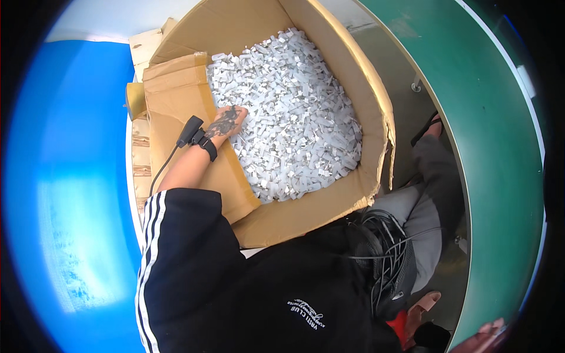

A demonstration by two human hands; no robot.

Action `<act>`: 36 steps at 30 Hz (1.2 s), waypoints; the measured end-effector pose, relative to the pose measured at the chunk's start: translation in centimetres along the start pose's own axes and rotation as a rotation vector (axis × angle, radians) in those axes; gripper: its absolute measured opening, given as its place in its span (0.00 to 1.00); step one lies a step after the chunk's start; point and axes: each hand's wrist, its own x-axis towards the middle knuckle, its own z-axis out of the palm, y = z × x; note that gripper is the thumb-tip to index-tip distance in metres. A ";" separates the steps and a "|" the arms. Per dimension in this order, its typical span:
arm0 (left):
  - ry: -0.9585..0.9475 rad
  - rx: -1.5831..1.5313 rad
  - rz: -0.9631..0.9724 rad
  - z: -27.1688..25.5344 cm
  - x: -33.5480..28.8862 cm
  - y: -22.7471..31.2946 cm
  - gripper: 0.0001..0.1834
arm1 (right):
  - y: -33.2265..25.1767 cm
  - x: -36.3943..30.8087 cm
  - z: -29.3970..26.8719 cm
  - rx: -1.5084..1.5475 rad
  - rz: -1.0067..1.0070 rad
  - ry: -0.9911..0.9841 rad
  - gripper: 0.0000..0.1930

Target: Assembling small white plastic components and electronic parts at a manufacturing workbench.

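A big cardboard box [306, 226] holds a heap of small translucent white plastic pieces [288, 117]. At the heap's left edge, beside the folded flap [182, 123], is my left hand [229, 122]. Its fingers bend down into the pieces and look closed, but the fingertips are hidden. A black wristband with a small cabled device [197, 136] sits on that wrist. My right hand [484, 336] shows only in part at the lower right, by the green tabletop [506, 235]. Its fingers are drawn together near a small pale thing too indistinct to name.
A roll of brown tape [136, 100] lies left of the box, on wooden slats [141, 153]. A blue surface [82, 194] fills the far left. A black bag with coiled cables [382, 247] is at my waist. Another person's leg [438, 165] shows beyond the box.
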 end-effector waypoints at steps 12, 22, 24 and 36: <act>0.121 -1.834 0.436 -21.0 -9.4 13.8 0.16 | 2.1 -4.4 10.3 -0.077 -0.068 -0.590 0.25; -0.628 -2.094 0.809 -28.3 -17.1 26.4 0.21 | 1.2 -0.1 11.7 -0.223 -0.875 -0.302 0.13; -0.433 -2.040 0.926 -28.4 -17.5 27.2 0.23 | 1.5 -1.0 10.8 -0.083 -0.638 -0.278 0.14; 0.635 -1.396 1.413 -27.3 -16.5 29.8 0.14 | 3.7 -4.9 9.3 0.371 0.033 -0.187 0.06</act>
